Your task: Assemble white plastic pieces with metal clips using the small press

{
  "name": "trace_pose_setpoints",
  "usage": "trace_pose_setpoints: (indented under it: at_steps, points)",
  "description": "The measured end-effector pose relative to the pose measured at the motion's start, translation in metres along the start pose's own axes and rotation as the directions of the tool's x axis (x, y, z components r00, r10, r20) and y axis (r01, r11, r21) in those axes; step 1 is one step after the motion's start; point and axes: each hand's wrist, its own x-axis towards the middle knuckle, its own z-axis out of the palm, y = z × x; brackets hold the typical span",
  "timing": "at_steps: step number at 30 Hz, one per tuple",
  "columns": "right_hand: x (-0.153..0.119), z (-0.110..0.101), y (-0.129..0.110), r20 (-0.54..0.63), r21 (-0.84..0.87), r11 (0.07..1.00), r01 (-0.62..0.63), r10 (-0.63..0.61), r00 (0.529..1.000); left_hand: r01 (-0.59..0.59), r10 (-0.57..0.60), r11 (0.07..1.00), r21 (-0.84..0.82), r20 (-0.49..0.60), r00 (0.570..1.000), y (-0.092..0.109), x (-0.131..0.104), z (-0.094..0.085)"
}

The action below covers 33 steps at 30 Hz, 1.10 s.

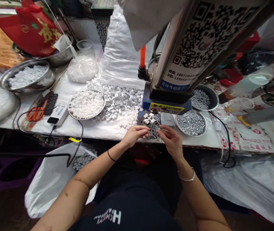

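My left hand (135,134) is closed in a pinch at the table's front edge; what its fingertips hold, if anything, is too small to make out. Just across from it, my right hand (172,139) has thumb and fingers pinched together, their contents also unclear. Between and behind the fingertips lies a small heap of metal pins (153,131). Right behind that heap, a white cross-shaped piece (149,118) rests on the base of a bench press (168,104). A round dish of metal pins (191,123) stands to the right of my right hand.
Left of the press spread loose grey-white plastic pieces (122,98) and a bowl of small white parts (86,104). Another pin bowl (200,98) stands behind the dish. Scissors (37,112), a power strip (58,114) and cables lie left. A white sack (52,176) hangs below.
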Motion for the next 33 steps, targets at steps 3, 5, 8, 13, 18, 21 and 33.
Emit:
trace_pose_setpoints:
  at_steps: [3,5,8,13,18,21,33]
  points:
    - [-0.008,0.027,-0.004,-0.021,0.088,0.996,0.005,-0.004,1.0,0.104,-0.108,0.979,-0.175,-0.013,0.994,-0.002,-0.004,0.003]
    - [-0.007,0.036,-0.002,-0.044,0.14,0.99,0.002,0.004,0.999,0.101,-0.108,0.97,-0.223,-0.018,0.994,-0.005,-0.006,0.004]
    - [-0.004,0.042,0.002,-0.054,0.185,0.983,-0.009,0.019,0.998,0.067,-0.068,0.964,-0.259,0.004,0.998,-0.006,-0.007,0.005]
    - [-0.003,0.046,0.004,-0.058,0.19,0.981,-0.029,0.041,0.998,0.04,-0.044,0.942,-0.332,-0.004,0.999,-0.005,-0.006,0.008]
    - [-0.003,0.044,0.005,0.02,-0.014,0.998,0.059,-0.058,0.998,-0.014,-0.002,0.95,-0.313,-0.051,0.999,-0.009,-0.005,0.007]
    - [-0.002,0.042,0.006,0.088,-0.254,0.937,0.239,-0.224,0.971,-0.05,0.04,0.972,-0.228,-0.048,0.998,-0.011,-0.007,0.003]
    - [-0.015,0.042,0.018,0.009,-0.199,0.958,0.205,-0.208,0.978,0.12,0.598,-0.088,0.989,-0.044,0.8,0.044,0.058,-0.115]
